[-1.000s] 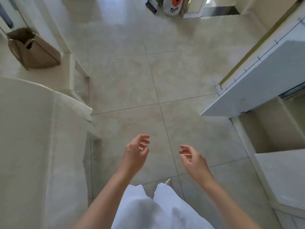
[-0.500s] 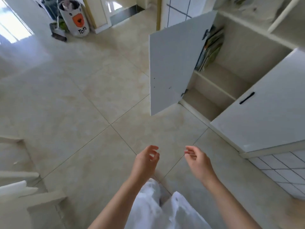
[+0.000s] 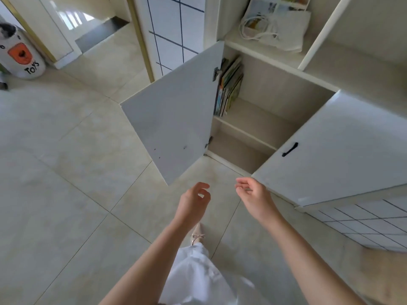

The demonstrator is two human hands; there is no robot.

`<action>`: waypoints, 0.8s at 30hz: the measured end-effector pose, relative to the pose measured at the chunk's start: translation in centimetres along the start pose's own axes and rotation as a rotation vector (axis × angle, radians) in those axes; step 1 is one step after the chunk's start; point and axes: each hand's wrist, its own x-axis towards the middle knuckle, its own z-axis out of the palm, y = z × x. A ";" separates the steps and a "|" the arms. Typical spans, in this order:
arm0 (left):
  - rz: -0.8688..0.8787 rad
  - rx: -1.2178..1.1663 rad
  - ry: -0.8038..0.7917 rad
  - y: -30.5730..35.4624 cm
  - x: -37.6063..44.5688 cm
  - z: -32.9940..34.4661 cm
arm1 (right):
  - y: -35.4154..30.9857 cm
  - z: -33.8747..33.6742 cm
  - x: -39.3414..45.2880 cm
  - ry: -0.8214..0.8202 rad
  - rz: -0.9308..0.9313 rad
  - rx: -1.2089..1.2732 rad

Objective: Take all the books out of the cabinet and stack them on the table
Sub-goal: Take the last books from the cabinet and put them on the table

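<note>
- Head view is looking down at a pale beige tiled floor [image 3: 66,172], with the person's two bare forearms reaching forward over white clothing.
- The left hand [image 3: 192,202] is hovering above the floor, its fingers loosely curled and apart, gripping nothing.
- The right hand [image 3: 255,195] is hanging just beside it, fingers slack and parted, also holding nothing; it is showing near the lower corner of the right white cabinet door with the black bar handle [image 3: 330,155].
- The left white cabinet door [image 3: 171,119] is standing swung wide out over the floor, leaving the light wood cabinet [image 3: 286,102] open between the two doors.
- A row of thin colourful books [image 3: 229,86] is sitting on the cabinet's upper inner shelf, pushed against its left wall and leaning slightly, well apart from both hands.
- The lower shelf [image 3: 237,153] is showing only bare board.
- A cream cloth bag with white cord handles [image 3: 277,25] is lying on the open ledge above the cabinet.
- A white round toy bin marked "TOYS" with an orange patch [image 3: 21,60] is standing on the floor at the far left.
- One pale shoe with a small bow [image 3: 198,235] is peeking out beneath the white hem.
</note>
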 end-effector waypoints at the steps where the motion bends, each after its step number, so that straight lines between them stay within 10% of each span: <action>1: 0.009 0.008 -0.003 0.9 1.9 -0.2 | -0.8 -0.6 1.5 0.008 -0.009 -0.001; 24: -0.186 -0.179 0.089 13.2 26.2 8.3 | -3.7 -13.3 31.3 -0.306 0.029 -0.076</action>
